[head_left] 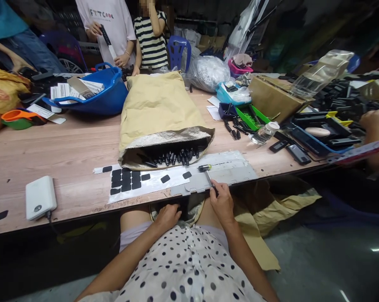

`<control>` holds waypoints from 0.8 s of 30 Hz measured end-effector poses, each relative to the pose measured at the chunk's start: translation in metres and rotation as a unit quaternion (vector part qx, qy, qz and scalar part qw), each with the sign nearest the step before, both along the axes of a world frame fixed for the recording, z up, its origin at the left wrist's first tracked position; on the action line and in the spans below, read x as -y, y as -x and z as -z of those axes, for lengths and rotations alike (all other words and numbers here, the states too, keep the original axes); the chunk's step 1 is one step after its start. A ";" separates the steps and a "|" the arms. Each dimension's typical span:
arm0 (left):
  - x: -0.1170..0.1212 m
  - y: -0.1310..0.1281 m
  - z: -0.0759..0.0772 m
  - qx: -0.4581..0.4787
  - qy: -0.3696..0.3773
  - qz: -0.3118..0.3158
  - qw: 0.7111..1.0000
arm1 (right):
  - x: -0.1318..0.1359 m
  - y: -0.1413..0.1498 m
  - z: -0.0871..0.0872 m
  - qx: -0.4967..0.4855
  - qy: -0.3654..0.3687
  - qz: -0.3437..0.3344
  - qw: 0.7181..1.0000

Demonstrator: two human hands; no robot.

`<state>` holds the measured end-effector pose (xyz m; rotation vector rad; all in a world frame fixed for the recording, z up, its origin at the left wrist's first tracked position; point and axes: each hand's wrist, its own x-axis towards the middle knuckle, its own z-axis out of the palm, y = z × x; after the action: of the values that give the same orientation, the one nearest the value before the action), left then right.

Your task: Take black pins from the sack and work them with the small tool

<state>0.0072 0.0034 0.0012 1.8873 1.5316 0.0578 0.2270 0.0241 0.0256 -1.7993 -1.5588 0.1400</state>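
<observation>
My right hand (221,202) is closed around the handle of a small hammer (204,168). The hammer's black and yellow-green head is over a grey board (230,165) at the table's front edge. Low over my lap, my left hand (168,218) has its fingers curled together; what they hold, if anything, is hidden. It is beside the mouth of a bag (194,214) with a dark inside. On the table, a large tan paper bag (158,105) lies with its silvery mouth towards me, and several black pen-like parts (177,157) show in it.
Left of the board lies a white sheet (151,184) with black rounded stickers. A white power bank (40,198) with a cable is further left. A blue basket (95,94), a green tray (251,117) and a water bottle (265,133) are further back. Other people stand across the table.
</observation>
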 end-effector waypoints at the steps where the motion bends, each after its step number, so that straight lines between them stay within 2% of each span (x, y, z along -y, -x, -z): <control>1: 0.001 0.000 -0.004 0.012 -0.004 0.013 1.000 | 0.000 0.000 0.000 -0.001 0.000 -0.002 1.000; 4: -0.002 0.000 -0.025 0.098 -0.062 0.035 0.993 | 0.000 -0.001 0.001 0.004 -0.003 -0.005 1.000; 6: -0.015 0.004 -0.041 0.151 -0.136 0.012 0.979 | 0.000 -0.001 0.001 0.008 -0.003 -0.003 1.000; 8: -0.038 0.015 -0.055 0.163 -0.226 -0.050 0.959 | 0.000 0.000 0.001 0.007 -0.001 0.000 1.000; 11: -0.078 0.041 -0.067 0.088 -0.343 -0.168 0.920 | -0.001 0.000 0.002 0.002 0.004 0.000 1.000; 13: -0.100 0.060 -0.067 0.026 -0.367 -0.208 0.906 | -0.001 0.000 0.002 -0.001 0.005 -0.001 1.000; 16: -0.117 0.080 -0.057 -0.023 -0.338 -0.213 0.916 | -0.001 0.000 0.002 -0.005 0.008 -0.001 1.000; 20: -0.114 0.089 -0.044 -0.033 -0.322 -0.209 0.923 | -0.002 0.000 0.002 -0.010 0.014 -0.006 1.000; 24: -0.104 0.087 -0.046 -0.042 -0.329 -0.212 0.919 | -0.002 0.000 0.003 -0.010 0.010 -0.003 1.000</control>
<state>-0.0799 0.1073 0.0472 2.0070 2.1443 0.7849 0.2272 0.0257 0.0230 -1.8035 -1.5551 0.1763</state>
